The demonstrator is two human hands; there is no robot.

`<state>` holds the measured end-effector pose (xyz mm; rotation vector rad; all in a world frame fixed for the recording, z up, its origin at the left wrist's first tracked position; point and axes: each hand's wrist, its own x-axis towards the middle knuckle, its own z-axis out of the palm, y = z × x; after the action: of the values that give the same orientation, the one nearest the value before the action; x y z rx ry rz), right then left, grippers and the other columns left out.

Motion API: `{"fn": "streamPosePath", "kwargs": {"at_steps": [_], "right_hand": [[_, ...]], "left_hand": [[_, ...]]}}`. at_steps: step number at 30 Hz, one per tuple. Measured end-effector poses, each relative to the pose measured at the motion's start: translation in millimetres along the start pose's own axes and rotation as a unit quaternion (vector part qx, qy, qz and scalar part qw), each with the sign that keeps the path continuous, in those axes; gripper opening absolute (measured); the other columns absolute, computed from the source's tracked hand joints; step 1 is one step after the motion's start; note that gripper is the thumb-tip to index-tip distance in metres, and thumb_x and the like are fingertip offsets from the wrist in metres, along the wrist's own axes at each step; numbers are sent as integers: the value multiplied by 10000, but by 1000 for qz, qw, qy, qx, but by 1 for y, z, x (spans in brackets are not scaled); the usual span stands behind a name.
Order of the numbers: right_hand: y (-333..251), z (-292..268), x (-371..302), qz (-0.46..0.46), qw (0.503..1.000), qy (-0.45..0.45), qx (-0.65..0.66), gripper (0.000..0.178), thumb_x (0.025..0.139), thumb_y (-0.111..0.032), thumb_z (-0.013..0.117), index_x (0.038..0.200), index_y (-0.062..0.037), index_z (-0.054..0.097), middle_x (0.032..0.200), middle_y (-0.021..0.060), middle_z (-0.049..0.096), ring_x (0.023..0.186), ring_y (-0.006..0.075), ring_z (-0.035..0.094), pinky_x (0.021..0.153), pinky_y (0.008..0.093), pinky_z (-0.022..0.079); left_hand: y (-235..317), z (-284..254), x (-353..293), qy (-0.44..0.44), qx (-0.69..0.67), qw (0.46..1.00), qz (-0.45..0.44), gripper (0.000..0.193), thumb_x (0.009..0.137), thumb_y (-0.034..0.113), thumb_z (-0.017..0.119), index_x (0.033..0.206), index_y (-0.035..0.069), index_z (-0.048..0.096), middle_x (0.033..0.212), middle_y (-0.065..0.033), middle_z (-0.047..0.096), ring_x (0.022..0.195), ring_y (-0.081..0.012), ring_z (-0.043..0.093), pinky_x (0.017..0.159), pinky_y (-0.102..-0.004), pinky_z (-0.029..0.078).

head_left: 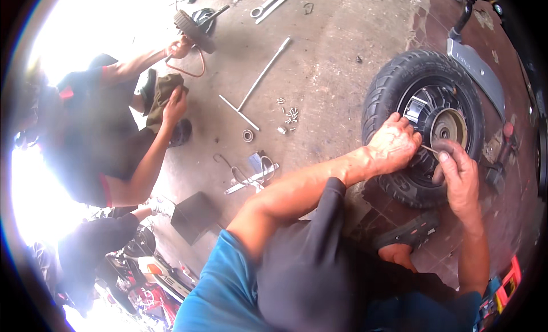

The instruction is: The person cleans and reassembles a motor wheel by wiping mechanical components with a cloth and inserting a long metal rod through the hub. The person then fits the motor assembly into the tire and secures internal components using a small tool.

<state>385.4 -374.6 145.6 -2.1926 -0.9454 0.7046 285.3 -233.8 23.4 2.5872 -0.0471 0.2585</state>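
One tyred wheel (425,124) stands on the floor. One T-handle wrench (260,84) lies there, beside one small cluster of bolts (290,115) and one ring-shaped bearing (248,136). Two long spanners (273,3) lie farther off.

wheel (425,126): lower hub hidden behind left hand (394,145) and right hand (459,175) | thin pin between them: too small to identify | upper-left corner: overexposed, detail lost

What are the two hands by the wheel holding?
The left hand pinches one end of a thin rod in its fingers. The right hand holds a small dark part at the wheel in its fingertips.
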Motion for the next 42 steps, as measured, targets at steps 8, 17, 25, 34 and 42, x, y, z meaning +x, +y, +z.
{"fn": "streamPosePath", "kwargs": {"at_steps": [8,17,25,34,42], "right_hand": [[-1,-20,15,-162,980,-98,-60,297,817,-189,705,1036,6,658,823,109,617,775,243,599,679,341,475],[3,2,11,-98,993,-14,-69,149,892,-153,628,918,-6,638,673,44,543,575,200,541,576,322,449],[15,-8,6,108,886,-231,388,404,896,-276,623,1148,40,601,793,53,610,729,140,601,664,276,514],[5,-2,19,-201,965,-162,42,183,835,-160,679,861,13,622,757,87,591,656,230,538,617,345,432],[7,-1,17,100,962,-157,201,260,922,-245,547,855,-1,609,732,42,571,651,132,536,606,280,441]], "left_hand": [[-4,5,-1,-7,-4,1000,-10,170,703,186,633,799,46,621,768,-104,632,836,-272,606,817,-421,437],[-2,11,-8,30,13,999,-2,151,737,184,604,810,53,630,807,-99,623,891,-266,583,824,-411,431],[3,6,-6,-36,-2,999,-22,171,737,186,606,820,43,651,839,-103,643,928,-263,585,867,-434,435],[0,3,-1,-62,-6,998,-27,208,717,195,633,848,37,671,899,-111,646,969,-275,579,887,-440,430],[-3,8,-7,-3,-4,1000,1,190,739,192,614,863,61,674,906,-95,644,976,-268,577,891,-427,426]]}}
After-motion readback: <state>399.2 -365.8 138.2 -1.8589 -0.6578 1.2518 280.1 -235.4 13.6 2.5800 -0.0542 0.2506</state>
